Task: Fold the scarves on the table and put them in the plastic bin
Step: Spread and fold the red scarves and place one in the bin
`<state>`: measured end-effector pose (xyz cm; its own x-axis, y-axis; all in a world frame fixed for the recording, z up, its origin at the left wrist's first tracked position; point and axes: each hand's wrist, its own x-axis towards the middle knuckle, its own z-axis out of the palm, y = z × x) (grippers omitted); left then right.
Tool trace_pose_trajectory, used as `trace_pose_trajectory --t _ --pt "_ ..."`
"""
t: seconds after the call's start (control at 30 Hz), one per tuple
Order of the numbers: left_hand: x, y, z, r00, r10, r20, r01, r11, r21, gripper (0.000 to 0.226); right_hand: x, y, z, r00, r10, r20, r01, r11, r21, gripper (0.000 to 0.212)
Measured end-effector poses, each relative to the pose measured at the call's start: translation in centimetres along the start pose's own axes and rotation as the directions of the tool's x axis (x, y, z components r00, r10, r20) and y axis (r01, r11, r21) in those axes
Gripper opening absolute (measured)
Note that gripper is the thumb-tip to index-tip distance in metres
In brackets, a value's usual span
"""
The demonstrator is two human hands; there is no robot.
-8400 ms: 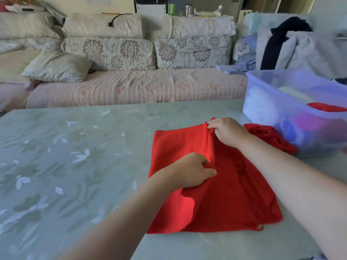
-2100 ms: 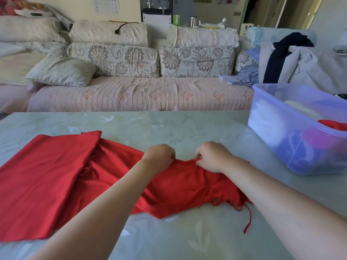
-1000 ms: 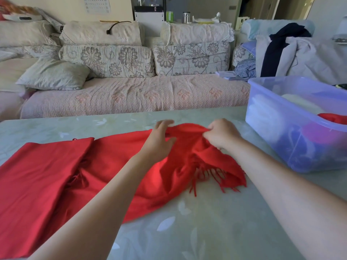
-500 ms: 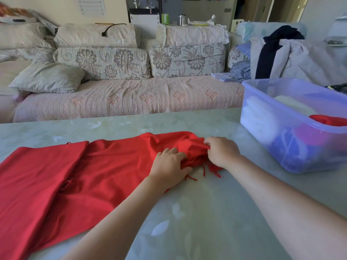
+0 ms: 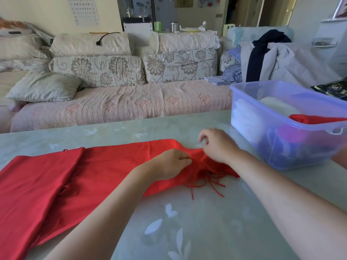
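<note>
A long red scarf (image 5: 78,177) lies spread across the table, running from the left edge to the middle, its fringed end (image 5: 204,182) bunched near my hands. My left hand (image 5: 169,164) presses down on the bunched end, fingers curled and pinching the cloth. My right hand (image 5: 217,145) hovers just above the same end, fingers loosely apart, holding nothing. The translucent plastic bin (image 5: 266,139) stands at the right; inside it lie folded cloths, among them a red one (image 5: 315,119) and a white one (image 5: 277,106).
The table (image 5: 187,231) has a pale green floral top, bare in front of me. A sofa (image 5: 122,104) with cushions runs along the far side. Clothes (image 5: 272,57) are piled on a chair behind the bin.
My right hand has let go of the fringed end and lifted slightly. The fringe now lies spread toward me on the table. My left hand stays on the cloth.
</note>
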<state>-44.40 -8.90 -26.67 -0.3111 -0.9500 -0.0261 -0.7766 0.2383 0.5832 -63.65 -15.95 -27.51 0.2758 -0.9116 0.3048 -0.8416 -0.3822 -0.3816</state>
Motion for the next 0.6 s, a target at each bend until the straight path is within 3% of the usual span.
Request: trace_pose_trajectory --t 0.13,0.23,0.33,0.4,0.5,0.6 --pt "-0.8 -0.2 0.4 0.968 -0.121 -0.22 0.098 0.989 -0.116 0.027 -2.8 -1.2 0.1 0.923 -0.033 0.383 -0.028 0.988 0.153 0.017" --pt "-1.3 -0.1 0.2 0.956 -0.199 -0.218 0.146 0.961 -0.235 0.03 -4.7 -1.6 0.1 0.885 -0.059 0.463 -0.019 0.987 0.161 0.03" --pt "-2.0 0.5 0.2 0.972 -0.152 -0.179 0.103 0.961 -0.256 0.028 -5.0 -0.9 0.2 0.949 -0.093 0.302 0.093 0.996 0.014 0.025" --pt "-2.4 0.6 0.1 0.978 -0.104 -0.179 0.057 0.966 -0.252 0.026 -4.6 -0.3 -0.6 0.986 -0.133 0.103 0.127 0.99 0.069 0.027" --pt "-3.0 0.1 -0.3 0.986 -0.056 -0.157 0.009 0.958 -0.288 0.024 -4.2 0.0 -2.9 0.971 -0.192 -0.142 0.213 0.965 0.151 0.028" --pt "-3.7 0.1 0.0 0.999 -0.034 -0.011 0.031 0.978 -0.205 0.023 -5.0 -0.7 -5.7 0.956 -0.276 -0.103 0.282 0.959 0.04 0.035"
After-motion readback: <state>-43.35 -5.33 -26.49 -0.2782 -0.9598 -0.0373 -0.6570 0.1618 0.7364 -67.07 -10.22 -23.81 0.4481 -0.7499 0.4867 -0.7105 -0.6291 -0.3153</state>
